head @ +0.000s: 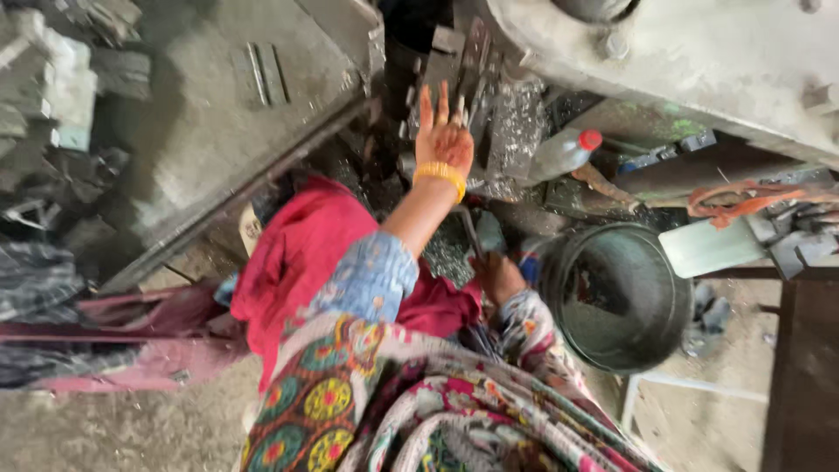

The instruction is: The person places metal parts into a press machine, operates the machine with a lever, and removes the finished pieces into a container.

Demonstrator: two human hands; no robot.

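- Fingers (426, 100) of the left hand (444, 140) spread wide, reaching up among metal parts (468, 61) on the machine (699, 52); yellow bangle (440, 174) at the wrist.
- Right hand (500, 278) lower, beside the dark bucket (616, 293); its fingers curl around a thin rod (469, 229).
- Plastic bottle (564, 153) with red cap lies right of the parts.

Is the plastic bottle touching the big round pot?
Apart. The head view shows the bottle lying up on the machine bed, with dark clutter plainly between it and the pot lower down.
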